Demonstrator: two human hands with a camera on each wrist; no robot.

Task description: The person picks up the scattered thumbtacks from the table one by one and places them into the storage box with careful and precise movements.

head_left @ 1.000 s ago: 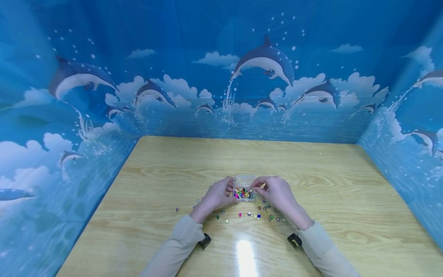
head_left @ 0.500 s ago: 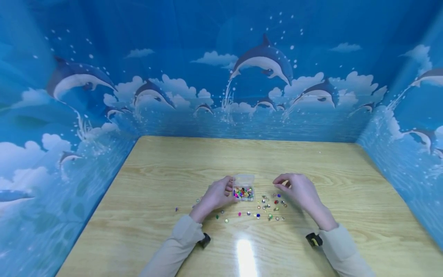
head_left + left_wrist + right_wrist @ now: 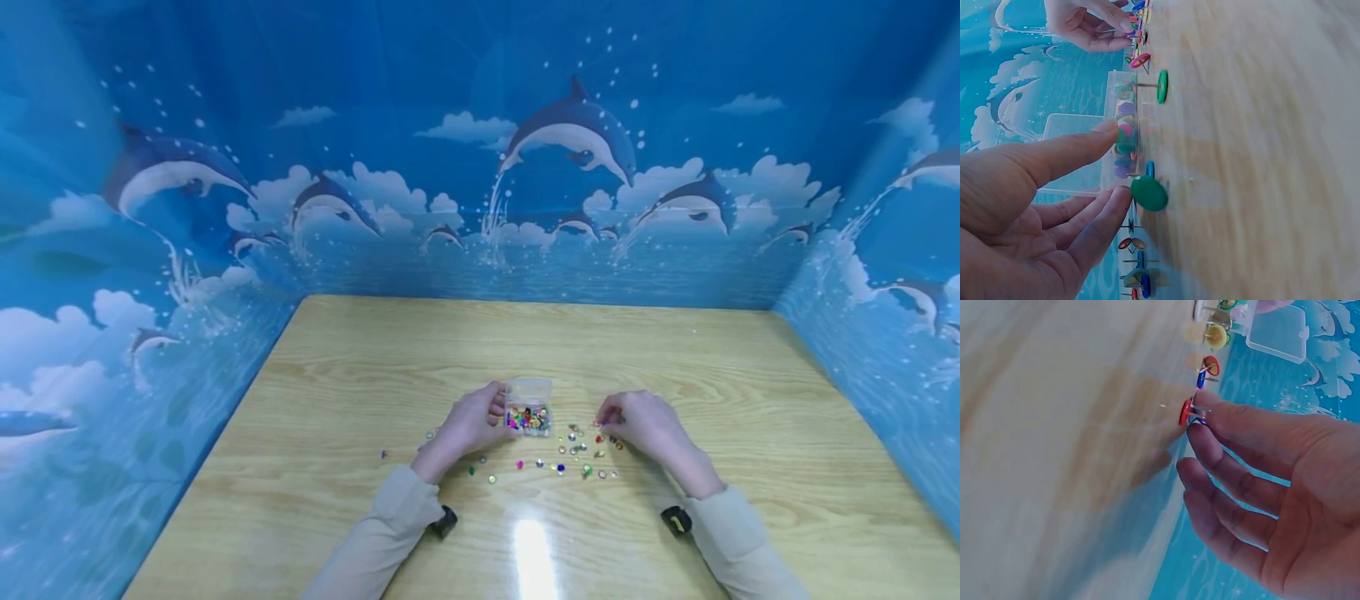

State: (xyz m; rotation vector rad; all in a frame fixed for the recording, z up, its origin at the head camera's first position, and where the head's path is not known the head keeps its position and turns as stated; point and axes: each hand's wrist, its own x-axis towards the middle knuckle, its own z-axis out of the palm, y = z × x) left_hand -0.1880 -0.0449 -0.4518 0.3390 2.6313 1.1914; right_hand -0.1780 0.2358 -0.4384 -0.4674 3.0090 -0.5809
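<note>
My left hand [image 3: 472, 419] holds a small clear plastic box [image 3: 529, 388] at its left side, thumb in front and fingers behind. The lid stands open toward the back, and colourful thumbtacks [image 3: 527, 418] fill the box. To the right, my right hand [image 3: 648, 423] is down at the table among loose thumbtacks. In the right wrist view its thumb and index fingertip pinch a blue thumbtack [image 3: 1197, 422], mostly hidden behind a red thumbtack [image 3: 1184, 412] closer to the camera. The other fingers curve loosely below.
Loose thumbtacks lie scattered in front of the box and to its right, such as a blue one [image 3: 560, 468] and a pink one [image 3: 520, 464]. Green thumbtacks [image 3: 1149, 193] stand near my left fingertips. A dolphin-printed backdrop [image 3: 480, 167] borders the wooden table [image 3: 375, 358].
My right hand moved from the box's right edge out to the right, then lowered to the loose thumbtacks, where its fingertips closed on one. The left hand stayed on the box.
</note>
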